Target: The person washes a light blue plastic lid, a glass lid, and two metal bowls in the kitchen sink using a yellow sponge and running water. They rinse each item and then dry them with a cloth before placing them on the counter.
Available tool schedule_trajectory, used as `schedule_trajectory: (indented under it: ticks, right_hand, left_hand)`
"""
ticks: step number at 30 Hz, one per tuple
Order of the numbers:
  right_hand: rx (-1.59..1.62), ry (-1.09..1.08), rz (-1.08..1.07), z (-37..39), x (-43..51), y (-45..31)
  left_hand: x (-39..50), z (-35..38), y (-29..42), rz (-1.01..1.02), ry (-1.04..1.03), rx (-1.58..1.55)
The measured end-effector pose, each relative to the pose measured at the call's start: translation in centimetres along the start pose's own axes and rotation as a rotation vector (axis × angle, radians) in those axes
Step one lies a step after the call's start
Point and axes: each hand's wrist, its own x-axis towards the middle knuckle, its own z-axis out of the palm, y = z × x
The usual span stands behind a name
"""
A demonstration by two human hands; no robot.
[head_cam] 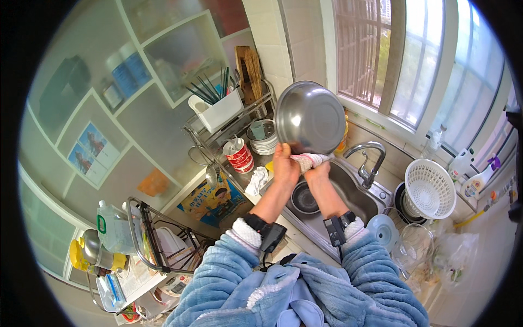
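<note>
A large stainless steel basin (312, 116) is tilted up above the far end of the sink, its shiny outer base towards me. My left hand (284, 165) grips its lower rim, thumb showing at the edge. A pale cloth with a pink stripe (308, 161) is bunched along the rim, and my right hand (318, 171) holds its lower side. The fingers of my right hand are mostly hidden by the cloth. Below my wrists, a dark round pan or bowl (305, 198) lies in the stainless steel sink (359, 208).
Right of the sink stand a curved faucet (374, 163), a white plastic colander (431, 188), a light blue lid (383, 232) and spray bottle (480, 180). At left, a metal dish rack (200, 126) carries a white chopstick holder (218, 110), above red bowls (238, 157) and stacked plates (261, 146).
</note>
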Motion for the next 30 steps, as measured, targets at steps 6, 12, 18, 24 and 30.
schedule_trajectory:
  ticks: [6, 12, 18, 24, 30]
  right_hand:
    - [-0.113, -0.029, 0.100, -1.3, 3.1, -1.5]
    - [-0.226, -0.106, 0.075, 1.2, 0.8, -7.0]
    - [-0.983, -0.011, -0.140, 2.2, -0.6, -12.4]
    - [-1.217, -0.130, -0.565, 3.9, -2.2, -11.1]
    - [-2.058, -0.508, -1.304, 6.5, -10.2, -5.2]
  left_hand:
    - [-2.8, -1.0, -2.9, 0.090, -0.168, 0.922]
    - [-2.4, -3.9, 2.0, -0.215, -0.318, 1.025]
    - [2.6, -1.1, 8.6, -0.484, -0.042, 0.350]
    - [0.9, -0.6, 6.1, -0.186, 0.179, 0.375]
    - [-0.8, 0.3, 4.9, -0.029, 0.074, 0.247]
